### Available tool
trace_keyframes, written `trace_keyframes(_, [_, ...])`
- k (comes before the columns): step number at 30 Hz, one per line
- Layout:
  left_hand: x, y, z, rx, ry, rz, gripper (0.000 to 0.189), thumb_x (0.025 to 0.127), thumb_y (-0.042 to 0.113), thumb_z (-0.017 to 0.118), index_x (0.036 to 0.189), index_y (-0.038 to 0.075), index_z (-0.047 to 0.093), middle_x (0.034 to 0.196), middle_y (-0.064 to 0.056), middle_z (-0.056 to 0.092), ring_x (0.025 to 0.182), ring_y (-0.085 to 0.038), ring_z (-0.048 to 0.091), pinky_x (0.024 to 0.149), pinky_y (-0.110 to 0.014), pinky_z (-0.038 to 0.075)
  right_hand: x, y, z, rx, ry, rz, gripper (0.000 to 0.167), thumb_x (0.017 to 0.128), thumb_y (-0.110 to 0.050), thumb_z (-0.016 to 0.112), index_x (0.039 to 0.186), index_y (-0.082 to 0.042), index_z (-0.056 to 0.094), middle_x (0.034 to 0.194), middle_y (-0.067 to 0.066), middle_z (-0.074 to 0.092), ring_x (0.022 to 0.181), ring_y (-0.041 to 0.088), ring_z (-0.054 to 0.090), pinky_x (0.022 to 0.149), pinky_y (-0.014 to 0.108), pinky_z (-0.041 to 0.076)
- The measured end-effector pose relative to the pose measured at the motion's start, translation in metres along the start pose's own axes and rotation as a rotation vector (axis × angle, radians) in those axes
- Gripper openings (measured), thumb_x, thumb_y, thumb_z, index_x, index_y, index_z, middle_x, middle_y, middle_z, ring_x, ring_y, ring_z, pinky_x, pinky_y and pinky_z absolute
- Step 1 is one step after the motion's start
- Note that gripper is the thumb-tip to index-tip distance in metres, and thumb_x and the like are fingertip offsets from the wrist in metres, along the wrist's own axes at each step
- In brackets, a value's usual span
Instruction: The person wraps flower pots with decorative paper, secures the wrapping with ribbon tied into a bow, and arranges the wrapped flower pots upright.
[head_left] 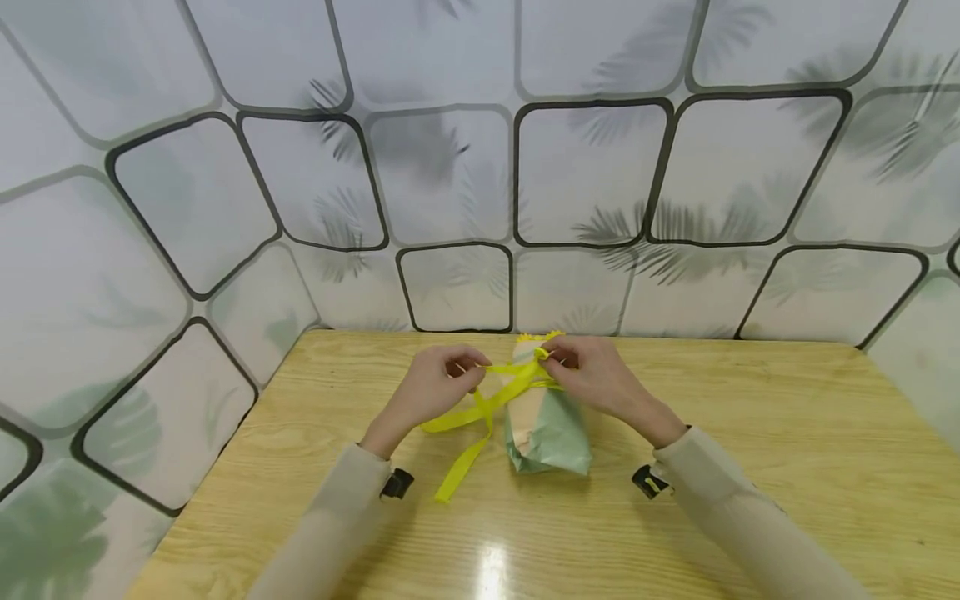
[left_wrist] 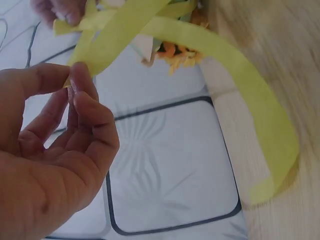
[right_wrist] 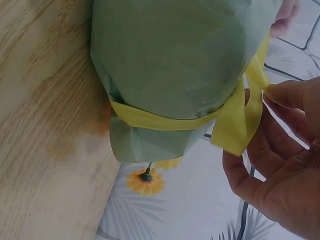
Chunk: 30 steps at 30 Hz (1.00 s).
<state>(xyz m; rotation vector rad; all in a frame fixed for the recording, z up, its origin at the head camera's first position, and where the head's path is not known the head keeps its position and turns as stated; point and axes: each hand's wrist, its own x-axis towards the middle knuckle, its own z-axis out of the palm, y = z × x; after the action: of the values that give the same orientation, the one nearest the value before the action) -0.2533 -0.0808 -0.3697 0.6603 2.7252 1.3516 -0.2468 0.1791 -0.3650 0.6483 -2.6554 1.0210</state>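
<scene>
A bouquet in green wrapping paper (head_left: 562, 433) lies on the table, its yellow flowers (right_wrist: 145, 181) poking out at the far end. Around the wrap runs a yellow ribbon (right_wrist: 160, 120), with long loose tails trailing to the left. Between thumb and index finger my left hand (head_left: 438, 385) pinches one part of the ribbon, left of the bouquet. On the bouquet's right side, my right hand (head_left: 597, 377) pinches another part of the ribbon near a loop. Both hands hold the ribbon above the wrap.
The wooden table (head_left: 750, 467) ends at the back against a patterned wall (head_left: 585, 175). One ribbon tail (head_left: 461, 467) hangs down toward the table's front. Dark wrist cameras (head_left: 397, 483) sit at both sleeves.
</scene>
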Motion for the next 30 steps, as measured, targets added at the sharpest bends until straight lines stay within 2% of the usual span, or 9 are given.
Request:
trace_keyframes(4, [-0.004, 0.000, -0.010, -0.122, -0.098, -0.026, 0.015, 0.100, 0.018, 0.066, 0.109, 0.013, 0.076, 0.095, -0.010, 0.075, 0.082, -0.030, 0.069, 0.072, -0.042, 0.057, 0.001, 0.002, -0.001, 0.000, 0.009, -0.003, 0.015, 0.096, -0.013, 0.069, 0.106, -0.006, 0.077, 0.086, 0.005, 0.078, 0.073, 0.012, 0.068, 0.068, 0.029, 0.052])
trace_keyframes(8, [-0.005, 0.005, -0.004, -0.217, -0.299, 0.034, 0.017, 0.101, 0.015, 0.064, 0.112, 0.007, 0.074, 0.103, -0.016, 0.074, 0.084, -0.030, 0.065, 0.077, -0.045, 0.057, 0.003, 0.000, 0.000, 0.005, 0.037, -0.006, 0.013, 0.096, -0.013, 0.069, 0.104, -0.007, 0.078, 0.082, 0.004, 0.078, 0.068, 0.010, 0.065, 0.065, 0.028, 0.051])
trace_keyframes(11, [-0.003, 0.009, 0.007, -0.213, -0.415, 0.111, 0.018, 0.102, 0.015, 0.063, 0.114, 0.007, 0.074, 0.105, -0.014, 0.073, 0.082, -0.024, 0.063, 0.072, -0.033, 0.054, 0.003, -0.002, 0.000, 0.006, 0.056, -0.012, 0.012, 0.095, -0.012, 0.069, 0.102, -0.008, 0.078, 0.085, 0.006, 0.079, 0.071, 0.013, 0.070, 0.066, 0.031, 0.054])
trace_keyframes(13, [-0.003, 0.011, 0.012, -0.190, -0.461, 0.151, 0.017, 0.102, 0.015, 0.063, 0.113, 0.008, 0.074, 0.106, -0.011, 0.074, 0.083, -0.026, 0.064, 0.072, -0.028, 0.054, 0.004, -0.003, 0.000, 0.008, 0.064, -0.017, 0.011, 0.095, -0.011, 0.069, 0.101, -0.008, 0.078, 0.087, 0.006, 0.079, 0.074, 0.015, 0.072, 0.067, 0.033, 0.056])
trace_keyframes(15, [-0.002, 0.010, 0.015, -0.144, -0.479, 0.180, 0.015, 0.102, 0.017, 0.064, 0.110, 0.012, 0.076, 0.105, -0.005, 0.074, 0.084, -0.024, 0.065, 0.069, -0.024, 0.052, 0.004, -0.004, 0.000, 0.008, 0.069, -0.019, 0.012, 0.095, -0.011, 0.068, 0.101, -0.009, 0.078, 0.088, 0.007, 0.080, 0.075, 0.016, 0.073, 0.067, 0.033, 0.056])
trace_keyframes(19, [-0.001, 0.009, 0.015, -0.032, -0.447, 0.179, 0.015, 0.102, 0.027, 0.064, 0.105, 0.021, 0.078, 0.105, 0.004, 0.071, 0.087, -0.014, 0.063, 0.073, -0.025, 0.052, 0.005, -0.005, -0.003, 0.017, 0.074, -0.028, 0.011, 0.094, -0.009, 0.069, 0.100, -0.007, 0.078, 0.089, 0.008, 0.080, 0.074, 0.016, 0.073, 0.067, 0.029, 0.055])
trace_keyframes(22, [0.002, 0.008, 0.016, -0.004, -0.365, 0.159, 0.023, 0.105, 0.033, 0.059, 0.102, 0.023, 0.079, 0.106, 0.004, 0.072, 0.086, -0.015, 0.060, 0.072, -0.026, 0.048, 0.005, -0.005, -0.004, 0.025, 0.068, -0.026, 0.011, 0.093, -0.009, 0.070, 0.100, -0.007, 0.078, 0.089, 0.008, 0.080, 0.075, 0.015, 0.073, 0.068, 0.028, 0.054])
trace_keyframes(26, [0.007, 0.004, 0.023, -0.052, -0.244, 0.122, 0.023, 0.105, 0.033, 0.059, 0.104, 0.019, 0.077, 0.103, -0.001, 0.076, 0.088, -0.024, 0.065, 0.071, -0.026, 0.049, 0.004, -0.005, -0.003, 0.034, 0.057, -0.020, 0.011, 0.093, -0.009, 0.070, 0.101, -0.008, 0.079, 0.090, 0.006, 0.079, 0.075, 0.014, 0.072, 0.068, 0.028, 0.055])
trace_keyframes(30, [0.010, 0.004, 0.033, -0.117, -0.148, 0.054, 0.013, 0.099, 0.028, 0.070, 0.104, 0.016, 0.072, 0.097, 0.000, 0.076, 0.087, -0.020, 0.070, 0.071, -0.027, 0.051, 0.002, -0.004, -0.004, 0.034, 0.059, -0.034, 0.011, 0.094, -0.010, 0.070, 0.101, -0.009, 0.079, 0.090, 0.005, 0.079, 0.075, 0.013, 0.072, 0.068, 0.027, 0.056])
